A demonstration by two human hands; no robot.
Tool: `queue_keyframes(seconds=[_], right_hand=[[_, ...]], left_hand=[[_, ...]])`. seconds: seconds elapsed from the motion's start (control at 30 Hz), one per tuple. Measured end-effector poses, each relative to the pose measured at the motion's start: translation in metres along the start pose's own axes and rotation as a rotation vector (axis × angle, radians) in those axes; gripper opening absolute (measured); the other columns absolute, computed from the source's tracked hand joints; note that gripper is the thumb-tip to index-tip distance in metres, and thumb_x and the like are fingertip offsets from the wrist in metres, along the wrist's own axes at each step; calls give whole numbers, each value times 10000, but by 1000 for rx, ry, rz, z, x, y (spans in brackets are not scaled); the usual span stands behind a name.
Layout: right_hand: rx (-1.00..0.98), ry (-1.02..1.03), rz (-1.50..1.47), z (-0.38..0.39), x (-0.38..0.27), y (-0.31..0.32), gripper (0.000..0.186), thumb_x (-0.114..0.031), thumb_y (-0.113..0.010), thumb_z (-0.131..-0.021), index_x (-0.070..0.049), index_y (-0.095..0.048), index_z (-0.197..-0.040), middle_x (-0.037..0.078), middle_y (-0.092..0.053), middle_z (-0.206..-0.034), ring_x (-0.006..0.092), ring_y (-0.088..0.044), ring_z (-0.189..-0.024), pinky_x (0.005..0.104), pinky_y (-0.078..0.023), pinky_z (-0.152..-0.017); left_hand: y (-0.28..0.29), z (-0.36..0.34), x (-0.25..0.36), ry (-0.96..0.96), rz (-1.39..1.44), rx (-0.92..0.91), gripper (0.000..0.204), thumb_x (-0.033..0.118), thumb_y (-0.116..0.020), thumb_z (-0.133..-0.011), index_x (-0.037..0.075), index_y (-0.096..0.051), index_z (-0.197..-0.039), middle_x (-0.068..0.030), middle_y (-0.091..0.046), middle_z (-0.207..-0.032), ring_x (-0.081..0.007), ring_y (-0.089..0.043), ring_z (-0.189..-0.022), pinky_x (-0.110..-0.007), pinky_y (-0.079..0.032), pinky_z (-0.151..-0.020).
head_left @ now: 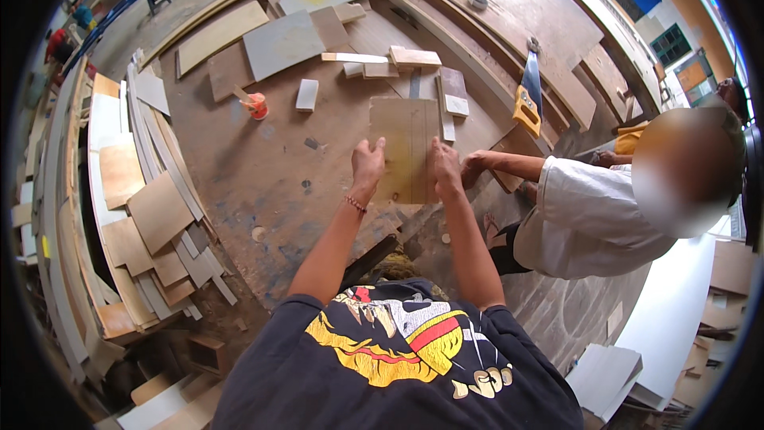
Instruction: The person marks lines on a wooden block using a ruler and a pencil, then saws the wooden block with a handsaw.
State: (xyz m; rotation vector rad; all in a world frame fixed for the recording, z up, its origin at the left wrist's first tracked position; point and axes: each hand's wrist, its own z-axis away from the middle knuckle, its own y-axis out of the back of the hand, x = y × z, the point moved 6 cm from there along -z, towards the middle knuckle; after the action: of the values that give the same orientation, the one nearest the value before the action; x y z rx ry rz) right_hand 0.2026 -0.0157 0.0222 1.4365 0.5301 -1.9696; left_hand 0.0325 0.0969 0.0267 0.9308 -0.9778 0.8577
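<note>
A thin rectangular yellowish-tan board (404,155) with faint lines along it is held up over the worktable by its two long sides. My left hand (368,166) grips its left edge with the thumb on top, and my right hand (446,167) grips its right edge the same way. A co-worker's hand (474,166) is just to the right of my right hand; what it holds, if anything, is hidden. Beyond the board lie several small wood blocks (415,58), and a small white block (307,94) sits to its left.
The worktable (247,167) carries a red pot with a stick (255,106), several flat panels (284,46) and a handsaw (528,100). Stacks of wood offcuts (159,219) line the left side. A co-worker in a white shirt (581,215) stands close at right; more boards (597,378) lie lower right.
</note>
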Motion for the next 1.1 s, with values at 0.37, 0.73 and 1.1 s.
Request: queue_keyframes(seconds=[0.37, 0.73, 1.1], right_hand=[[444, 271, 623, -53, -71, 98, 475, -384, -469, -908, 69, -599, -853, 213, -600, -780, 346, -579, -771, 425, -432, -709], [720, -291, 1144, -161, -74, 195, 557, -212, -565, -735, -45, -448, -1254, 148, -397, -1348, 313, -287, -1302, 500, -310, -1007], [606, -57, 1119, -181, -69, 201, 461, -172, -574, -652, -72, -573, -1102, 180, -598, -1099, 361, -560, -1033, 541, -371, -938]], left_hand=[[-101, -42, 55, -45, -188, -108, 368, 302, -598, -837, -51, -526, -763, -238, -589, -735, -369, -591, -725, -423, -446, -656], [-190, -94, 48, -92, -227, -120, 298, 254, -597, -838, -43, -605, -829, -163, -625, -712, -217, -598, -662, -358, -449, -609], [-165, -98, 45, 10, -243, -14, 326, 286, -613, -799, -36, -595, -850, -267, -611, -889, -408, -592, -872, -453, -467, -743]])
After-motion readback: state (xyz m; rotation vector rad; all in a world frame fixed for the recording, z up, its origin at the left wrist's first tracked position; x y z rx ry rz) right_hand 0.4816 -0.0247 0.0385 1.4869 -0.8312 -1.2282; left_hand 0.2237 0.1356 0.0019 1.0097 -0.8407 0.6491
